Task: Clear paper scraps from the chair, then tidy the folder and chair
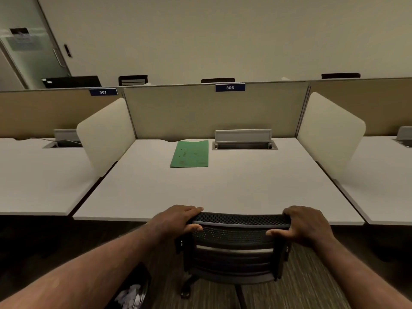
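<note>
A black mesh-backed office chair (pixel 234 248) stands at the near edge of the white desk (pixel 223 188), its back toward me and its seat hidden under the desk. My left hand (pixel 178 219) grips the top left corner of the backrest. My right hand (pixel 305 224) grips the top right corner. A closed green folder (pixel 190 153) lies flat at the back of the desk, left of centre. White crumpled paper scraps (pixel 130 296) sit in a dark bin on the floor at the lower left.
Cream divider panels (pixel 104 132) (pixel 330 132) flank the desk, with a back partition labelled 306 (pixel 230 87). An open cable hatch (pixel 244 143) sits at the back right of the desk. Neighbouring desks lie on both sides. The floor is dark carpet.
</note>
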A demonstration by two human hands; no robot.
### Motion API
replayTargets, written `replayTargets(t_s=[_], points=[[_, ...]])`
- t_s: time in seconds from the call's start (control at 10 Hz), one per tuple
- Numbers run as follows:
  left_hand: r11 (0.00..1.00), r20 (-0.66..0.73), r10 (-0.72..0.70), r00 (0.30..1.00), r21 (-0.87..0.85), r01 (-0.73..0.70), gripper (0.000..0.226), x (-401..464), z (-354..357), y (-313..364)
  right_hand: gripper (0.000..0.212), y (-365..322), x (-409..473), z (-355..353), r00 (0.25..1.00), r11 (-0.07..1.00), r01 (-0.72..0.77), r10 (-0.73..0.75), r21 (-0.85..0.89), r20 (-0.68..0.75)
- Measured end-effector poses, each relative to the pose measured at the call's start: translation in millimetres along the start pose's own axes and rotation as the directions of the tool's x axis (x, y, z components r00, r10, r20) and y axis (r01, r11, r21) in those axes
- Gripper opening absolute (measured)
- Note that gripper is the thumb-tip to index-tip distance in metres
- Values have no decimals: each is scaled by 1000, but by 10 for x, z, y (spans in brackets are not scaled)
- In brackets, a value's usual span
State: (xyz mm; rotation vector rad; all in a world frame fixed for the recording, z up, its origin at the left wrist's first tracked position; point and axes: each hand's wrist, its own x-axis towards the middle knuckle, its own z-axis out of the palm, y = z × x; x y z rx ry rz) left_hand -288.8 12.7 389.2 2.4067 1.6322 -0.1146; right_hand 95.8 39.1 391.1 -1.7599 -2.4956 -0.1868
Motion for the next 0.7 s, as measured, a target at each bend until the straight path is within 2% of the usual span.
replayTargets(t_s=[0.2, 0.5, 0.7], points=[[1000, -40, 13, 999, 16, -13, 68, 54, 6, -25, 90, 26, 100, -16, 1000, 1000, 3, -3, 9, 18], [1000, -30, -13, 999, 23, 13, 68, 92, -32, -19, 93, 44, 158, -36, 1000, 997, 6, -7, 75, 5], [995, -126, -98, 987, -33, 94, 102, -1, -55, 9, 109, 44, 128, -76, 1000, 990, 18, -16, 138, -17]])
